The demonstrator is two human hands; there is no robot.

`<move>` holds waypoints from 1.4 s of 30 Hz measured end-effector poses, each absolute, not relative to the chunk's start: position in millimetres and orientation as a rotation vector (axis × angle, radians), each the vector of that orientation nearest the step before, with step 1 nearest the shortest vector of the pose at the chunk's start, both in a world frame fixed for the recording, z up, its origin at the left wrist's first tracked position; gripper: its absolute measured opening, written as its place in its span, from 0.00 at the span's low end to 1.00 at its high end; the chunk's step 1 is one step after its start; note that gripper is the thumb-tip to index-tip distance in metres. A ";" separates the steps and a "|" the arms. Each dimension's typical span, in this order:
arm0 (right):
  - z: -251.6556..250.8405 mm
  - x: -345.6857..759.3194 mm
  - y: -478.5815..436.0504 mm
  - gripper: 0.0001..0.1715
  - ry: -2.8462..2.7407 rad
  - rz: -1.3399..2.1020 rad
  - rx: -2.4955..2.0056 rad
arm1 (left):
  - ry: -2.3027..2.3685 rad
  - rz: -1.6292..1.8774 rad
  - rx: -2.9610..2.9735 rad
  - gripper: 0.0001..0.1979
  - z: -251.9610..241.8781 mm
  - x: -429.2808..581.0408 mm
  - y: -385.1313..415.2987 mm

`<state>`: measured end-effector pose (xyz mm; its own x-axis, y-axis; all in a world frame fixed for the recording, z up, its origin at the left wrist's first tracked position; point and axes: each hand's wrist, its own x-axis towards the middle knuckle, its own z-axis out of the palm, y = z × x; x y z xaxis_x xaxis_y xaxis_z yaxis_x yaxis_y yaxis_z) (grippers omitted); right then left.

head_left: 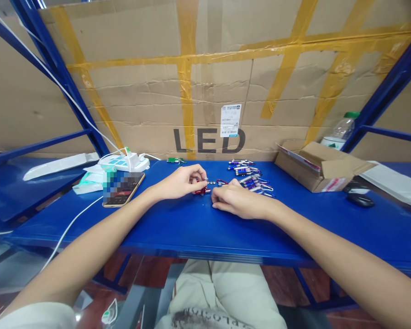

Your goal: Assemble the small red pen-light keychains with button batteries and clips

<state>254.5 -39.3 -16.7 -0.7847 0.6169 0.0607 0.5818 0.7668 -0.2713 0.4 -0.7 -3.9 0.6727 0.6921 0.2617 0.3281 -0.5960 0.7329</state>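
My left hand (187,182) is over the middle of the blue table, thumb and forefinger pinched together; a small silvery piece shows at the fingertips. Below these fingers is a red metal piece (202,191), partly hidden, which looks like part of a mini flashlight. Small silver discs (211,183), like button cells, lie in a short row between the hands. My right hand (235,200) rests on the table with its fingers curled in, and what they hold, if anything, is hidden. Just behind it a red carabiner clip (222,182) sticks out.
Several blue keychain flashlights (245,172) lie behind my right hand, a green one (174,160) farther left. An open cardboard box (315,169), mouse (360,200) and bottle (342,130) are right. Left are a phone (123,194), power strip (132,161) and white cable. Cardboard (140,100) stands behind.
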 end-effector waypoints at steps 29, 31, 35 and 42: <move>-15.8 251.5 -40.4 0.07 -2.764 0.438 -1.030 | 0.813 0.701 2.289 0.11 -3.6 1.1 -1.0; -15.7 251.4 -41.7 0.08 -2.785 0.368 -1.008 | 0.812 0.703 2.287 0.11 -3.6 1.1 -1.1; -15.5 249.3 -45.9 0.10 -2.828 0.167 -0.992 | 0.814 0.701 2.282 0.11 -3.2 1.4 -1.9; -19.6 247.2 -47.8 0.15 -2.849 -0.138 -0.975 | 0.811 0.715 2.282 0.11 -3.9 0.3 -0.7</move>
<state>247.2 -47.8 -19.6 -0.7833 0.6034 0.1496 0.6150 0.7872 0.0449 0.3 -0.7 -3.9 0.6668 0.6910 0.2791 0.3633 -0.6284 0.6878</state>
